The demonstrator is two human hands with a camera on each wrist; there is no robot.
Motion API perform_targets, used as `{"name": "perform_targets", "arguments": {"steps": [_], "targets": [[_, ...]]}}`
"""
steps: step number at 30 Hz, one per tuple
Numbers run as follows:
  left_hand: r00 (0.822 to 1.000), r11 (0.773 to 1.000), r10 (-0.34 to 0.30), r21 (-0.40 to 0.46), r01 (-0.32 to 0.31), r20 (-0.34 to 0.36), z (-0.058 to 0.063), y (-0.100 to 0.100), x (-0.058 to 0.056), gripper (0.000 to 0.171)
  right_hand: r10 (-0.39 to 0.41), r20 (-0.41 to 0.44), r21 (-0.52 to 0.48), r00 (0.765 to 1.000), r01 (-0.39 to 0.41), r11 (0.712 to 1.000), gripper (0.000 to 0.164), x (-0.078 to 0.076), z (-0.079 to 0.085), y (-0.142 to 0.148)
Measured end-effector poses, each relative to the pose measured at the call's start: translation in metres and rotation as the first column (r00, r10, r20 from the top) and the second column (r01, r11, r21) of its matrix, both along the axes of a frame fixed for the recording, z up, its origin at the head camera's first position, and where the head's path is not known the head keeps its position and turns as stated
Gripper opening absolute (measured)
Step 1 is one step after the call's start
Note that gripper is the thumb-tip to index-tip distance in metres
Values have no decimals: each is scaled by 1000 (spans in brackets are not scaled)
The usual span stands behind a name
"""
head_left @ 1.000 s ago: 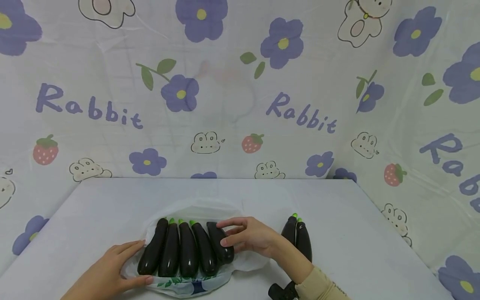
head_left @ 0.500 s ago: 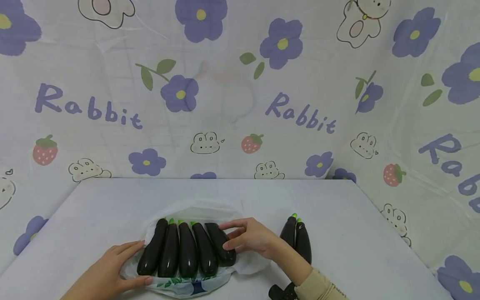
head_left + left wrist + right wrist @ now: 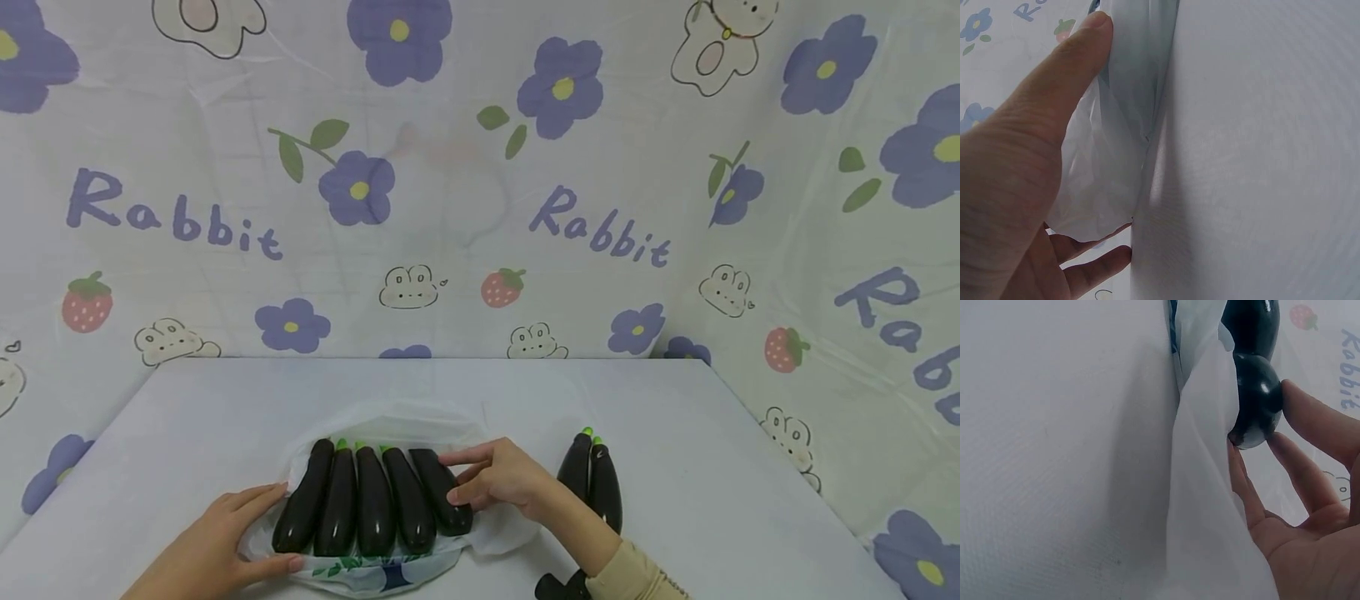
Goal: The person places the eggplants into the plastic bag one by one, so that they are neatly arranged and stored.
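Observation:
Several glossy dark eggplants (image 3: 377, 504) lie side by side in a white plastic bag (image 3: 405, 417), stems pointing away, in the head view. My right hand (image 3: 501, 483) holds the rightmost eggplant (image 3: 442, 493), thumb on top and fingers along its right side. In the right wrist view the thumb and fingertips touch the rounded end of that eggplant (image 3: 1254, 403), with white bag film beside them. At the bag's left edge rests my left hand (image 3: 225, 533), thumb at the front rim and fingers extended along the side. The left wrist view shows its thumb (image 3: 1066, 69) against the bag (image 3: 1122, 125).
Beyond my right forearm lie two more eggplants (image 3: 606, 492) with green stems. Dark ends of others (image 3: 553, 586) show by the sleeve, partly hidden. Everything stands on a white table (image 3: 720, 467), with a patterned cloth (image 3: 465, 208) hanging behind and at the right.
The rightmost eggplant and my right hand have shifted slightly to the right and toward me, opening a wider gap beside its neighbour. My left hand has barely moved.

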State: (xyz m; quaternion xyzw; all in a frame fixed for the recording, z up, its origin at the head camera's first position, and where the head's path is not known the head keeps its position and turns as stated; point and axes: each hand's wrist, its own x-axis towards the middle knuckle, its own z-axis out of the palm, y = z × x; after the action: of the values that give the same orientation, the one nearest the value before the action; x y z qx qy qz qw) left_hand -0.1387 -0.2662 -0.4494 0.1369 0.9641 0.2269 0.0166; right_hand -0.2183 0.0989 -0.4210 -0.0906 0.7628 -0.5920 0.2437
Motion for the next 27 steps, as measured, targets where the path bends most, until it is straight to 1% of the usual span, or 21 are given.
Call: {"name": "perform_targets", "arguments": {"steps": [7,14,21,27], "targets": [[1000,1000,-11,11,11,-9,-1,-1,-1,96,-26,25,-34,999,27,999,48,2,-1,2],[1000,1000,-11,3,11,-13,-3,-2,-1,96,-30,32,-33,999,31,999,47,2,-2,2],[1000,1000,1,22,-1,14,-4,-1,0,96,-35,27,-28,999,35,999,47,3,-1,2],[1000,999,-7,34,7,3,-3,-1,-1,95,-46,18,-15,999,46,999,47,5,-1,2]]}}
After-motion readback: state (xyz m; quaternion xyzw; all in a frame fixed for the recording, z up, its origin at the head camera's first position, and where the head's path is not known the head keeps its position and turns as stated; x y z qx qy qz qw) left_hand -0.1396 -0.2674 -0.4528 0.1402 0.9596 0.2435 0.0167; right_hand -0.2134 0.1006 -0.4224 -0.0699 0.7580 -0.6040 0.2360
